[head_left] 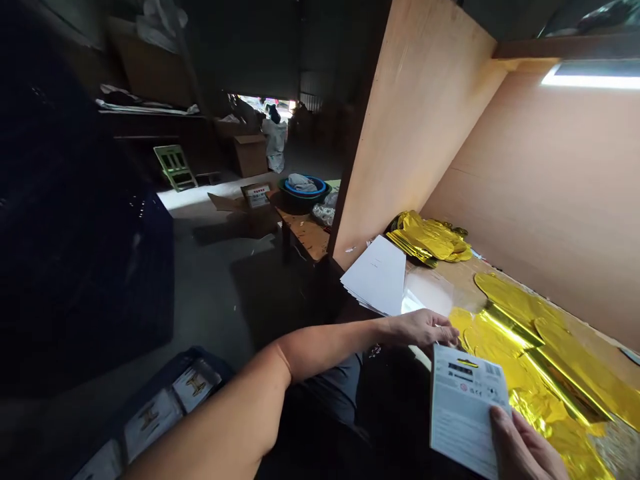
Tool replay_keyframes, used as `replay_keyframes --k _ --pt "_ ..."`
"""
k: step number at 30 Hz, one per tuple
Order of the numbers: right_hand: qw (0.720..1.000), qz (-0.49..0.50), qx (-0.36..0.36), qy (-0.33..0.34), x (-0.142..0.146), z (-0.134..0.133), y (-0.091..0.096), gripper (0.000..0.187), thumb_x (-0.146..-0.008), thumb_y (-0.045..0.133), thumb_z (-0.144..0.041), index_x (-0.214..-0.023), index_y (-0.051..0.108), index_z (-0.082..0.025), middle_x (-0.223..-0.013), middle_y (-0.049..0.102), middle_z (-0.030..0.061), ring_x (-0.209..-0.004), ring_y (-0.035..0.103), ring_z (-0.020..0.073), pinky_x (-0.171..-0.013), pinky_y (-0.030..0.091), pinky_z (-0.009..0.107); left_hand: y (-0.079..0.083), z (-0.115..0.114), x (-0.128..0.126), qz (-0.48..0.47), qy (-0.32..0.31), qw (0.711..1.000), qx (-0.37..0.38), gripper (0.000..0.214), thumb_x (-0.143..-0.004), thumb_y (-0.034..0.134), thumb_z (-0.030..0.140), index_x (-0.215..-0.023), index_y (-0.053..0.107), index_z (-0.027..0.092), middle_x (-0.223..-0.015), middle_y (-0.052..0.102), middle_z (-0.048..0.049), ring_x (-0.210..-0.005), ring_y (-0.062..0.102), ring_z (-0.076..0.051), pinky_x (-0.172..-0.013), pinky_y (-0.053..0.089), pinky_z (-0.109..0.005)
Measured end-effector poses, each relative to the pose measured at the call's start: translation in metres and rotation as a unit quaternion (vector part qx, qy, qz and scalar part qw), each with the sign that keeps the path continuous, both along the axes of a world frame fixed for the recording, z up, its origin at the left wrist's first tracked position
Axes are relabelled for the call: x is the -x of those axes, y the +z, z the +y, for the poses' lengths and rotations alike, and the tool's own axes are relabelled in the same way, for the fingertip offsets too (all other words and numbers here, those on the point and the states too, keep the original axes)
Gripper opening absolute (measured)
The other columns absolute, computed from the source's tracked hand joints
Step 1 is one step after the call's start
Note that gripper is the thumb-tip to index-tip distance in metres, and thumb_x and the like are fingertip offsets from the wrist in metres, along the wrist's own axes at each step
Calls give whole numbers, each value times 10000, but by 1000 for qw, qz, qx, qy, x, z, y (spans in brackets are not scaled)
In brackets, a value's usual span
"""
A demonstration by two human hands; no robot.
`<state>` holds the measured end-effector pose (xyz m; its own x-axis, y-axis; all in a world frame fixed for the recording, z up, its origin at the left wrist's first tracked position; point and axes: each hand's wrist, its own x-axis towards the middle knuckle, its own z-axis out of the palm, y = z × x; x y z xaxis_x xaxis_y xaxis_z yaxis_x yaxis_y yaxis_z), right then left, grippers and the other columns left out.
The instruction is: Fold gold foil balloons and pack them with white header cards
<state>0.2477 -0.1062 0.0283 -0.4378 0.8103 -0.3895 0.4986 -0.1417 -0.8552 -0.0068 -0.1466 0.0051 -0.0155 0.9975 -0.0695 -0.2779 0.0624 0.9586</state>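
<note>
Printed white card (465, 417) held above crumpled gold foil balloons (530, 353), pinched at its lower edge by the right hand (525, 447) and at its upper corner by the left hand (425, 330); white paper stack (375, 277) and clear plastic sheet (427, 293) just beyond, on a wooden bench (463, 275).

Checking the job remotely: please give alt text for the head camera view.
The right hand holds a white printed card with a barcode, the left hand beside its top edge, over a wooden bench covered in shiny gold foil shapes. Beyond lie a stack of white paper sheets and a crumpled yellow foil pile.
</note>
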Motion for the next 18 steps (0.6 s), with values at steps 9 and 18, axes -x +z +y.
replay_keyframes --k 9,18 --pt "968 147 146 138 0 -60 -2 574 -855 790 -665 -1155 786 -175 -1044 813 97 -884 742 272 -751 581 331 -20 -29 -22 -54 155 986 37 367 -815 891 442 -867 686 142 -789 761 -68 -718 734 -173 -713 595 -301" --pt "970 206 126 -31 -26 -62 -46 515 -914 751 -643 -1140 760 -180 -972 812 77 -788 746 236 -738 594 345 -24 -47 -33 -126 19 978 167 341 -905 823 423 -1061 772 124 -993 833 -174 -787 803 -252 -661 648 -334"
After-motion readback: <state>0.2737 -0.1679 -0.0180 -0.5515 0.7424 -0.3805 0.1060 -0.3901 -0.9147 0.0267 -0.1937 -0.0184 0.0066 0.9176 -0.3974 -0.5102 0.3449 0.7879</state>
